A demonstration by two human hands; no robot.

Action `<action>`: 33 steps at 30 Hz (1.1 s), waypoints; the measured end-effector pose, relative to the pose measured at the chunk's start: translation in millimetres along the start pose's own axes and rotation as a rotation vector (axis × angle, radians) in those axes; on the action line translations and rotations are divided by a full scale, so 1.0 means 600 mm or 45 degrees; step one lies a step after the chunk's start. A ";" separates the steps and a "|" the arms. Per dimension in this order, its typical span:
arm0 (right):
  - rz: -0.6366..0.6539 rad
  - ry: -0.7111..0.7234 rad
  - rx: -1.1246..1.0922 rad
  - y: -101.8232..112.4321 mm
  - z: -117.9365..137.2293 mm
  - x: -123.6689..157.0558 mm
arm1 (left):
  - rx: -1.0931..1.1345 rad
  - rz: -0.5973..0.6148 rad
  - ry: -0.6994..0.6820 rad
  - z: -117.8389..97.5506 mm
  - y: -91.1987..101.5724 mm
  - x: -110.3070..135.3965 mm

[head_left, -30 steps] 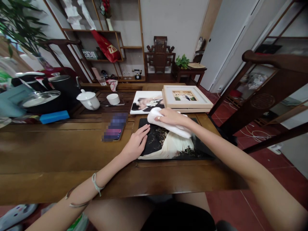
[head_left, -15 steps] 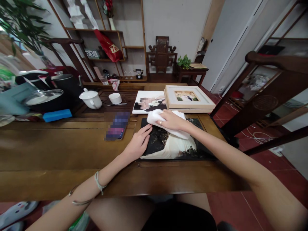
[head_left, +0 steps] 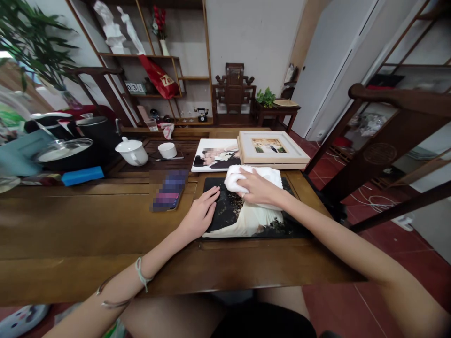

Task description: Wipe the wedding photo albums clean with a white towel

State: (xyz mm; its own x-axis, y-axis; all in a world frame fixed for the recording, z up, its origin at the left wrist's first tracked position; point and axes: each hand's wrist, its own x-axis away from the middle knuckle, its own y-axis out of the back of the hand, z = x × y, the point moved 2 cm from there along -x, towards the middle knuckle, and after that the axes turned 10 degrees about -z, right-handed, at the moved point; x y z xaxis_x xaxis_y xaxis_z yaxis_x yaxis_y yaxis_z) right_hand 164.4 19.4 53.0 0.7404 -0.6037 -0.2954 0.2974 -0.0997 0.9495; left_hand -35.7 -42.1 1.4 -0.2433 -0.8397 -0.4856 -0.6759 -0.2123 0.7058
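Note:
A dark photo print (head_left: 246, 220) lies flat on the wooden table (head_left: 88, 225) in front of me. My right hand (head_left: 259, 188) is closed on a white cloth (head_left: 253, 176) and presses it onto the upper part of the print. My left hand (head_left: 200, 213) rests flat, fingers stretched out, on the print's left edge. Just beyond it lie a second photo print (head_left: 213, 155) and a light wooden picture frame (head_left: 269, 148).
A phone (head_left: 169, 190) lies left of the print. Further left are a white teapot (head_left: 132, 151), a white cup (head_left: 167, 149), black pots (head_left: 70, 150) and a blue block (head_left: 82, 175). A dark wooden chair (head_left: 394, 136) stands at the right. Shelves line the back wall.
My right hand has drawn the cloth a little towards me and rightwards across the top of the print. The left hand has stayed on the left edge. The camera has tilted slightly.

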 end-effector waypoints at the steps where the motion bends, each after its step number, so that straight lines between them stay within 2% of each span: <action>1: 0.011 0.025 -0.004 0.002 0.009 -0.002 | 0.001 -0.004 0.000 0.000 0.000 0.000; 5: 0.064 0.149 -0.007 0.011 0.060 0.013 | -0.001 0.012 -0.022 0.000 0.002 -0.001; 11: 0.154 0.109 -0.030 0.008 0.169 0.089 | -0.020 0.033 0.009 0.000 0.003 -0.001; 14: 0.177 0.145 -0.069 0.004 0.204 0.110 | -0.004 0.031 0.001 -0.001 0.004 -0.001; 17: 0.183 0.124 -0.105 0.002 0.192 0.097 | 0.009 0.041 0.004 -0.001 0.005 -0.002; 22: 0.113 -0.046 -0.125 0.009 0.091 0.028 | 0.018 0.018 -0.007 -0.001 0.003 -0.001; 26: 0.078 -0.057 -0.080 0.012 0.028 -0.019 | -0.004 -0.004 0.005 -0.001 0.002 0.000; 29: 0.039 -0.059 -0.024 0.009 0.026 -0.025 | -0.007 0.001 0.003 -0.001 0.003 0.000; 33: 0.068 -0.025 0.039 0.002 0.083 0.020 | 0.009 0.009 -0.007 -0.002 0.004 -0.001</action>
State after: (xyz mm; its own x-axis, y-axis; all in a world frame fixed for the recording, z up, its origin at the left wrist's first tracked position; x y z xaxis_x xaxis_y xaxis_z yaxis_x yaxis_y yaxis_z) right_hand 143.2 -27.4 55.8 0.7427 -0.6241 -0.2424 0.2390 -0.0911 0.9667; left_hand -36.4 -42.4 4.0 -0.2517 -0.8383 -0.4837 -0.6793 -0.2030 0.7053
